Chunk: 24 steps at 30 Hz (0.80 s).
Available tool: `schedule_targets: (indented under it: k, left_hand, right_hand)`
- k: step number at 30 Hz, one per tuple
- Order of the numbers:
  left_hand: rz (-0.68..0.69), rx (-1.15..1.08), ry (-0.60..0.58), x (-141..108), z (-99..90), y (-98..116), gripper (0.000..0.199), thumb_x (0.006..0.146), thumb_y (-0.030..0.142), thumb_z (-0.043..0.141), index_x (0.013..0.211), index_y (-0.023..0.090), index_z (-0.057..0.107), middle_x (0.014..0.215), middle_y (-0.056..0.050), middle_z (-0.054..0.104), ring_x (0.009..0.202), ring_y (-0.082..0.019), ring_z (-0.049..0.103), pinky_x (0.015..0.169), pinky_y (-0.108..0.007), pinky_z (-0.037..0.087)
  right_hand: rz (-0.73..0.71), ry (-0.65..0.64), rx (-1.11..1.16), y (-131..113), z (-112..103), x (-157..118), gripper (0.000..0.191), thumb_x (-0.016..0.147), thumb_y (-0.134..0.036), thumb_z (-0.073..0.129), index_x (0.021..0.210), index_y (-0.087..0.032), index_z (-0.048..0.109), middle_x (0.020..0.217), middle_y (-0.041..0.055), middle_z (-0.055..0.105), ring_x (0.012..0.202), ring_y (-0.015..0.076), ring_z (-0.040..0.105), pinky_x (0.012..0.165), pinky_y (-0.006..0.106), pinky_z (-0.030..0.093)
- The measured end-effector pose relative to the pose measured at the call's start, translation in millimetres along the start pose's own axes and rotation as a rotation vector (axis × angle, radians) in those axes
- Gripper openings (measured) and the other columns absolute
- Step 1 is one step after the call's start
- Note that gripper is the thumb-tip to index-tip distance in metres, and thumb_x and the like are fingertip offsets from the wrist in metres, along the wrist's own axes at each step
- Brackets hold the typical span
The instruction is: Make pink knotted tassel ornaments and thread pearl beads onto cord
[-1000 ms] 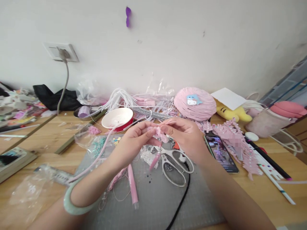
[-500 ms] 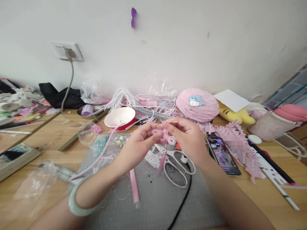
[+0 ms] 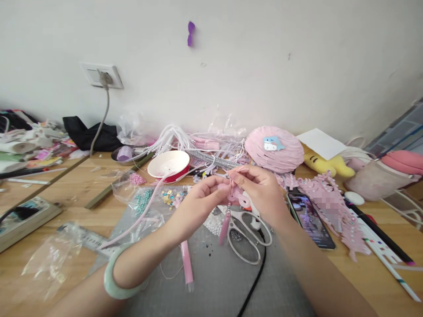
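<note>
In the head view, a pink ornament [image 3: 236, 196] is pinched by the left hand [image 3: 206, 196], just off centre toward five o'clock; a thin thread [image 3: 231, 186] is pinched by the right hand [image 3: 261, 187]. A pink tassel [image 3: 224, 229] is hung at the ornament's seven o'clock.

From the slim pink hanging tassel [image 3: 224, 229], low passage opens over the flat grey mat [image 3: 214, 284] at six o'clock; white looped-handle scissors [image 3: 236, 219] block three, the thin black cord [image 3: 255, 281] five.
</note>
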<state>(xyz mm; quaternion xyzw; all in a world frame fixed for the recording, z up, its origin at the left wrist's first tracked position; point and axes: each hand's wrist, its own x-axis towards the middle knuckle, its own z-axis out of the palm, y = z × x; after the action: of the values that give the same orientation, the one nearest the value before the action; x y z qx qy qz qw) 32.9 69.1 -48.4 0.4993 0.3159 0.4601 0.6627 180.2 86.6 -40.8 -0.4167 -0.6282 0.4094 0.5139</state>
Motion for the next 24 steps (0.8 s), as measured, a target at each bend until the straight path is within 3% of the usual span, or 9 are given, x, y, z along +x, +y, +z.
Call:
schedule_targets:
  k: [8,16,24]
  left_hand:
    - [0.029,0.094,0.023,3.2,-4.5,-1.1,0.015,0.081,0.028,0.062,0.090,0.016,0.060,0.076,-0.001,0.067,0.071,-0.012,0.061,0.072,-0.024,0.048]
    - [0.037,0.032,0.031,3.4,-5.0,-2.7,0.016,0.083,0.028,0.059,0.093,0.015,0.058,0.088,-0.003,0.068,0.078,-0.012,0.062,0.080,-0.027,0.047]
    - [0.081,0.099,0.055,4.1,-6.6,-5.2,0.013,0.085,0.026,0.056,0.094,0.017,0.052,0.076,0.000,0.063,0.072,-0.011,0.059,0.072,-0.024,0.044]
  right_hand:
    - [0.102,-0.095,0.240,1.9,0.0,-0.5,0.014,0.077,-0.033,0.066,0.072,-0.020,0.065,0.063,-0.0026,0.060,0.057,0.0086,0.054,0.054,0.021,0.044]
    - [0.132,0.020,0.220,3.0,-1.9,1.5,0.019,0.075,-0.035,0.067,0.072,-0.017,0.063,0.059,-0.0039,0.057,0.051,0.0064,0.049,0.047,0.018,0.039]
    - [0.201,-0.028,0.145,4.9,-5.2,2.5,0.022,0.076,-0.040,0.064,0.073,-0.018,0.061,0.059,-0.0036,0.058,0.049,0.0078,0.052,0.045,0.019,0.042]
